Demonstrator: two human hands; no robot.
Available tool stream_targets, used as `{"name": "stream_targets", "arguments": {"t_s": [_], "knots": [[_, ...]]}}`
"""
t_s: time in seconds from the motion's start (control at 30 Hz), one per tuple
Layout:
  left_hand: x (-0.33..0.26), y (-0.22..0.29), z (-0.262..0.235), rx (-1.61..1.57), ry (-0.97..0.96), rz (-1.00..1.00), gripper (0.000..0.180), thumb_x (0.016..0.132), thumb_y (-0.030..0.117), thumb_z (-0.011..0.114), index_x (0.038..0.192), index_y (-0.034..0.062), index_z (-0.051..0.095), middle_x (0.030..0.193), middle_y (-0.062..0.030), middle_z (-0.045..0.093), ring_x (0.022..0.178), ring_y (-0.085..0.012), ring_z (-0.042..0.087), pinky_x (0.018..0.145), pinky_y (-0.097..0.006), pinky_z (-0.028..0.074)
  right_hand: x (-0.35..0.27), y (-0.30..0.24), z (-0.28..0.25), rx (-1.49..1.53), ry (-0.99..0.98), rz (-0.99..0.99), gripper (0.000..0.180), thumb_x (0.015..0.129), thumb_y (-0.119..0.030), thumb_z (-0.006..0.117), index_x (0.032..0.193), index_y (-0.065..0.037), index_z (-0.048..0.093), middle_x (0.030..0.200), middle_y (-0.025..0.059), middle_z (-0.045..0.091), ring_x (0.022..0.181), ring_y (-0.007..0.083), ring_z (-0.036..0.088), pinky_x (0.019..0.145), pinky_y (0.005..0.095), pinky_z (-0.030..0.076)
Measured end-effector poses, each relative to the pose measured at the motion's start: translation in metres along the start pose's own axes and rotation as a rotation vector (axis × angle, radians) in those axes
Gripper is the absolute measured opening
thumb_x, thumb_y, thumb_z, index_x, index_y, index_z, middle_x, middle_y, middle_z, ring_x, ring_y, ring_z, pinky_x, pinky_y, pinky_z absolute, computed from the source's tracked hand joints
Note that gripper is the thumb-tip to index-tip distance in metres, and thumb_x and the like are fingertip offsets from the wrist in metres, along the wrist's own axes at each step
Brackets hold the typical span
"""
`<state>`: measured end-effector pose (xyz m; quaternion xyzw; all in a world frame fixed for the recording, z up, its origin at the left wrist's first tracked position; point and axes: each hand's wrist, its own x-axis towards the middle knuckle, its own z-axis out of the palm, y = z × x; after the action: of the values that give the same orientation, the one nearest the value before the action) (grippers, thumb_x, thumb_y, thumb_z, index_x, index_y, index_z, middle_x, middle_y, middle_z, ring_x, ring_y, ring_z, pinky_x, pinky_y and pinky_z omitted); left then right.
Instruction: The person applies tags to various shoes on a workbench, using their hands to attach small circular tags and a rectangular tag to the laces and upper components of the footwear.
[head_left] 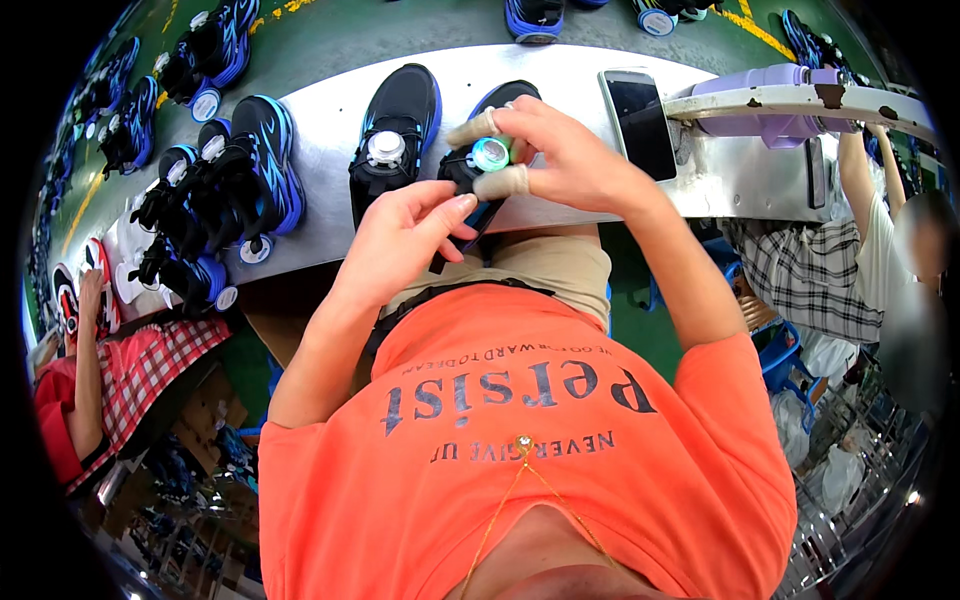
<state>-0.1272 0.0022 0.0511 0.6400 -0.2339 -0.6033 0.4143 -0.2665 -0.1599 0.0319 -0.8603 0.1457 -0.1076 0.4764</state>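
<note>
Metal surface (325, 125) lay ahead; your right hand (575, 150) (fingertips (502, 182) covered) straddled a disc (490, 154) on one shoe (508, 94); your left hand (400, 230) was beside it, both grips unclear.

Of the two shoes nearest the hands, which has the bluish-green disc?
The right shoe, at the right hand; the left shoe has a white disc.

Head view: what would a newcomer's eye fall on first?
Likely the bright orange shirt, filling the lower middle. Above it, the beige-tipped right fingers frame a shiny round disc on a black-and-blue shoe. At upper right, a purple bottle shows partly behind a chipped white bar.
</note>
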Motion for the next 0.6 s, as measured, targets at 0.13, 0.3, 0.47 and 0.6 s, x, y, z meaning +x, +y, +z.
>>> {"name": "stream_targets", "arguments": {"t_s": [0.13, 0.3, 0.47, 0.6], "knots": [[0.011, -0.019, 0.017, -0.236, 0.013, -0.026, 0.026, 0.094, 0.017, 0.053, 0.104, -0.0067, 0.059, 0.092, -0.0116, 0.066, 0.072, -0.0137, 0.064, 0.061, -0.025, 0.051, -0.001, 0.000, 0.006, -0.031, 0.013, 0.097, 0.032, 0.076, -0.025, 0.073, 0.103, -0.010, 0.066, 0.078, 0.0062, 0.052, 0.069, 0.0199, 0.050, 0.061, 0.0311, 0.043], [0.012, -0.013, 0.028, -0.014, 0.148, -0.036, 0.022, 0.094, 0.014, 0.052, 0.092, -0.0054, 0.061, 0.089, -0.0107, 0.066, 0.073, -0.0149, 0.067, 0.060, -0.025, 0.054, -0.005, -0.004, -0.008, 0.057, -0.084, 0.080, 0.033, 0.076, -0.022, 0.072, 0.107, -0.012, 0.066, 0.080, 0.0051, 0.053, 0.077, 0.0187, 0.052, 0.062, 0.0310, 0.042], [0.014, -0.015, 0.031, -0.241, 0.123, -0.026, 0.020, 0.094, 0.013, 0.052, 0.095, -0.0056, 0.062, 0.090, -0.0109, 0.066, 0.077, -0.0165, 0.067, 0.062, -0.027, 0.055, -0.008, 0.004, 0.007, -0.048, 0.050, 0.089, 0.031, 0.077, -0.019, 0.070, 0.107, -0.011, 0.066, 0.076, 0.0057, 0.054, 0.068, 0.0189, 0.050, 0.062, 0.0302, 0.042], [0.015, -0.018, 0.023, -0.298, 0.019, -0.073, 0.025, 0.095, 0.014, 0.052, 0.109, -0.0059, 0.060, 0.103, -0.0135, 0.064, 0.090, -0.0214, 0.066, 0.070, -0.028, 0.055, -0.007, 0.007, -0.002, 0.027, 0.008, 0.035, 0.031, 0.076, -0.016, 0.071, 0.106, -0.009, 0.065, 0.076, 0.0058, 0.054, 0.065, 0.0194, 0.049, 0.060, 0.0300, 0.042]]}}
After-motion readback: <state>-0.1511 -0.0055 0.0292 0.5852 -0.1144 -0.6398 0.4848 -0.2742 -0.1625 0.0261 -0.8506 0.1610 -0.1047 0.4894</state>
